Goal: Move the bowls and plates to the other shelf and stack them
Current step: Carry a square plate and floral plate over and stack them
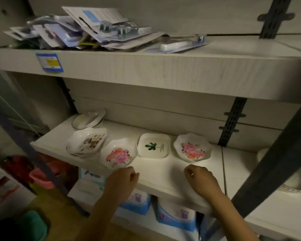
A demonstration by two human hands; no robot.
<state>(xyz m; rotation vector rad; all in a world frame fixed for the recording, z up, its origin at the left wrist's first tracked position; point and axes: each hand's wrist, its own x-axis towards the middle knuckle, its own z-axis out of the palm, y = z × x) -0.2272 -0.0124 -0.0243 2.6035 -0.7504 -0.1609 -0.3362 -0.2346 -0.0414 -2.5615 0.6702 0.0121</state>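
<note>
Small dishes stand in a row on the middle shelf (163, 169). A scalloped plate with pink and orange flowers (118, 153) sits at the front left, a square dish with a green leaf (154, 145) in the middle, and a second flowered plate (192, 147) to the right. Further left is a stack of brown-patterned bowls (87, 142), and behind it a white rimmed bowl (88, 119). My left hand (122, 178) hovers just below the first flowered plate, fingers curled, holding nothing. My right hand (200, 177) is in front of the right flowered plate, also curled and empty.
The upper shelf (163, 73) carries a heap of blister-packed goods (87, 30). A dark diagonal post (274, 164) crosses the right side, with white dishes (292, 183) behind it. Blue-and-white packages (174, 216) fill the shelf below. Coloured plastic tubs (40, 178) stand at lower left.
</note>
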